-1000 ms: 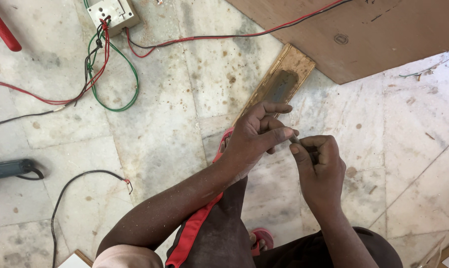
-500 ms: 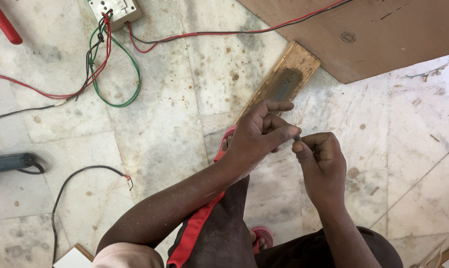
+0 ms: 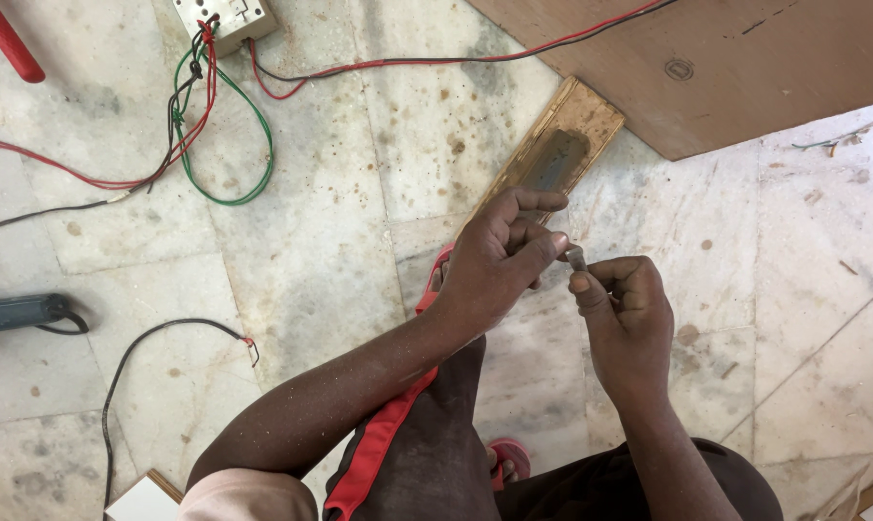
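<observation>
- The marble floor (image 3: 301, 241) fills most of the view, its pale tiles stained and speckled; the widest bare stretch lies in the middle, between the wires on the left and the hands.
- A plywood sheet (image 3: 745, 68) covers the top right corner and runs out of frame at the top and right; a red and black wire pair (image 3: 436, 62) crosses its edge.
- A narrow wooden strip (image 3: 552, 154) lies at a slant just below the sheet's corner, its lower end hidden behind the left hand.
- The person's bent knee in dark shorts with a red stripe (image 3: 379, 444) rises from the bottom edge, and a red sandal (image 3: 506, 458) shows partly beneath it.
- A small metal switch box (image 3: 226, 21) sits at the top edge, cut off; red, green and black wires (image 3: 205, 135) come out of it and loop over the floor to the left.
- A dark tool handle (image 3: 17, 313) enters from the left edge, and a black cable (image 3: 157, 338) curves beside it, ending in bare tips.
- The left hand (image 3: 499, 265) is curled narrow, fingertips pinching a small grey metal piece (image 3: 575, 257).
- The right hand (image 3: 625, 309) is closed in a loose fist, thumb and forefinger gripping the same piece from below; what it is cannot be made out.
</observation>
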